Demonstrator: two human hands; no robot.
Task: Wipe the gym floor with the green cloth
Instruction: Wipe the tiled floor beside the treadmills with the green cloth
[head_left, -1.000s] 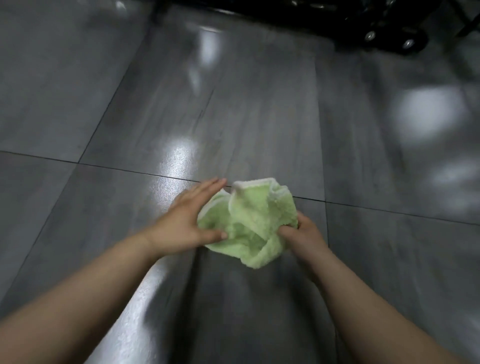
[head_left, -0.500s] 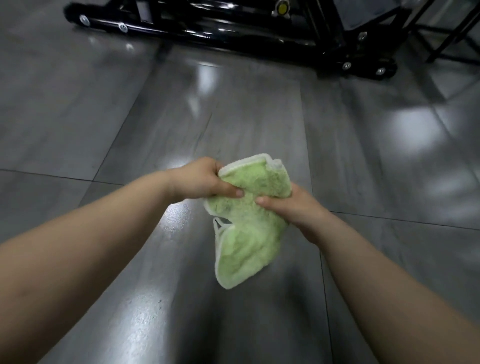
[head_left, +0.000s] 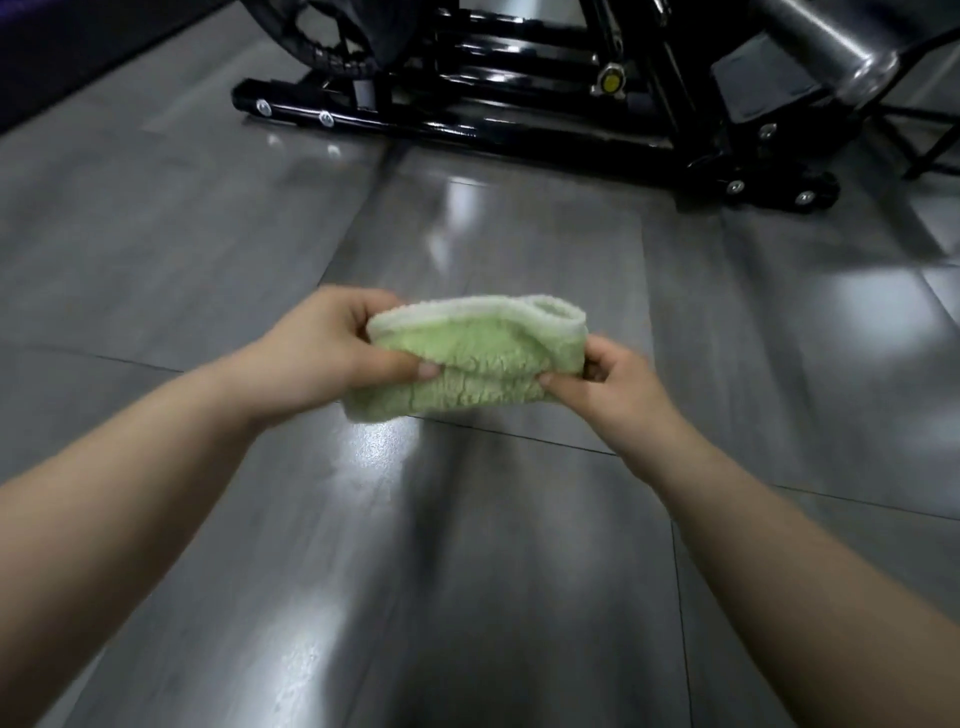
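Note:
The green cloth (head_left: 478, 358), fluffy with a pale edge, is folded into a thick horizontal bundle and held up above the floor. My left hand (head_left: 332, 348) grips its left end, thumb pressed on the front. At the cloth's right end my right hand (head_left: 610, 382) pinches it between thumb and fingers. The grey tiled gym floor (head_left: 467, 545) lies below, glossy with light reflections.
A black exercise machine frame (head_left: 519, 104) with bolted feet stands on the floor straight ahead. A chrome bar end (head_left: 836, 57) reaches in at the top right. A dark strip (head_left: 78, 47) runs along the top left corner.
The hanging cloth has been gathered into a folded horizontal bundle between both hands. My view has tilted up, bringing the black machine closer into sight.

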